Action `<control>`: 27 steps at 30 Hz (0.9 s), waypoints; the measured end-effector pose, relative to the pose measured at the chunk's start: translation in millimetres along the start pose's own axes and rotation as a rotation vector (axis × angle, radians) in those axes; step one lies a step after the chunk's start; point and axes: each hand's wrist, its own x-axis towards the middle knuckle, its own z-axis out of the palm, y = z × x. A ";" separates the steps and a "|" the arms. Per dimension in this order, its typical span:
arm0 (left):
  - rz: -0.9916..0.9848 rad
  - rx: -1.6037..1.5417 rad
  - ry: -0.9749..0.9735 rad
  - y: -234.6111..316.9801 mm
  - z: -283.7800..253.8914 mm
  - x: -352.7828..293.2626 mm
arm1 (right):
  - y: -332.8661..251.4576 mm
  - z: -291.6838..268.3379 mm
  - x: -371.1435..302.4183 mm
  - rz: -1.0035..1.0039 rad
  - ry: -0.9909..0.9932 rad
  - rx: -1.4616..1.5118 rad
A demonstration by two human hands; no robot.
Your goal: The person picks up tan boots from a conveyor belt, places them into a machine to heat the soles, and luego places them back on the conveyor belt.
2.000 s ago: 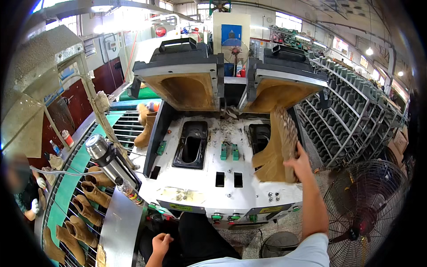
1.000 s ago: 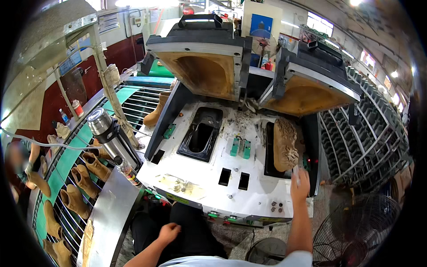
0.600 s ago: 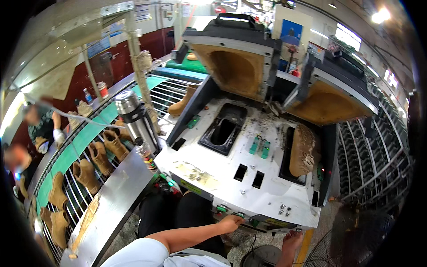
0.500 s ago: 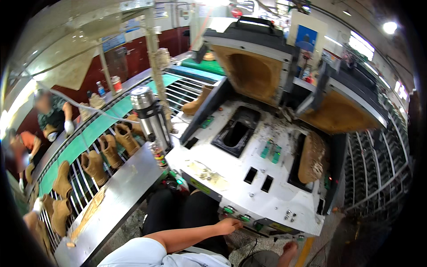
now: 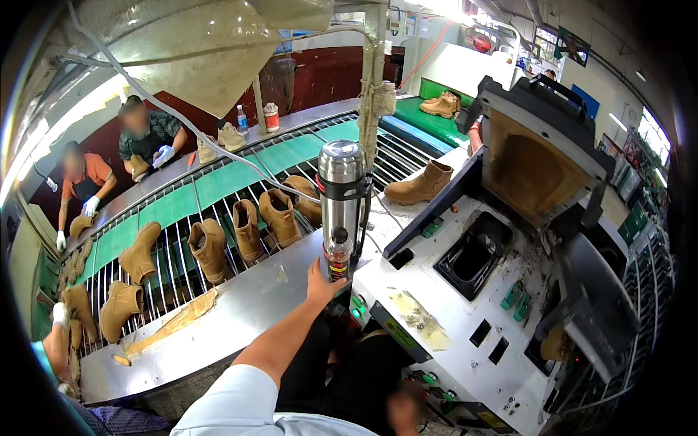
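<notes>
At the inner corner of a metal bench, my left hand (image 5: 323, 286) has its fingers and thumb around the lower part of a small clear bottle (image 5: 337, 253) with a dark cap. Right behind it stands a tall steel thermos flask (image 5: 342, 171) with a black handle. My right hand (image 5: 405, 408) is low at the lower edge, in front of the white machine (image 5: 429, 341); it is blurred and its fingers cannot be made out. Over the machine's right side hangs a dark lid (image 5: 598, 305), tilted, with part of a brown shoe (image 5: 556, 341) showing beneath.
Several tan boots (image 5: 209, 248) stand or lie on a roller conveyor (image 5: 174, 287) with green strips. A tan boot (image 5: 420, 183) rests beside the machine's raised far lid (image 5: 542, 156). Across the conveyor two people (image 5: 149, 134) in gloves work; another gloved hand (image 5: 61, 314) is at the left.
My view has turned left. My left hand has gone from the machine's front to the small bottle. The machine's right lid has come down over the shoe.
</notes>
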 end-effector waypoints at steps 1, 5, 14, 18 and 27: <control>0.033 0.005 0.019 9.1 5.8 11.6 | -11.8 -1.5 6.7 0.038 -0.075 -0.027; 0.179 -0.243 -0.129 -1.7 13.8 55.1 | 36.4 33.2 -1.1 0.113 -0.043 0.072; 0.031 -0.516 -0.363 6.2 18.7 83.9 | -52.3 46.3 21.4 0.305 0.015 -0.069; 0.045 -0.533 -0.343 11.4 16.7 83.3 | -63.7 39.3 32.4 0.309 0.014 -0.132; 0.010 -0.447 -0.324 -19.0 -11.7 69.7 | -45.0 41.7 28.4 0.344 0.016 -0.139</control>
